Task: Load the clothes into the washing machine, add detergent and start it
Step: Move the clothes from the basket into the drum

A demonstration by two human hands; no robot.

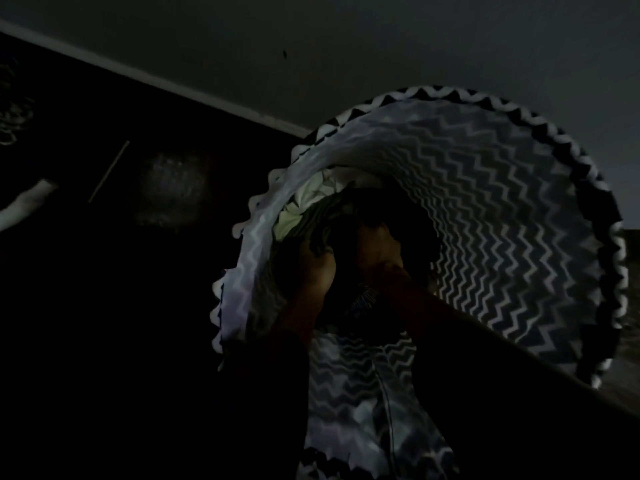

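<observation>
Item: laundry basket (502,216), zigzag-patterned, scalloped rim, tilted with its mouth toward me — scene very dark. Contents: clothes (304,209), pale and dark pieces bunched deep inside. I log both arms reaching in: left hand (317,271) curled around dark fabric; right hand (375,251) sunk into the pile — its grip I cannot tell. Surroundings: pale wall (311,39), dark floor (104,306).
</observation>
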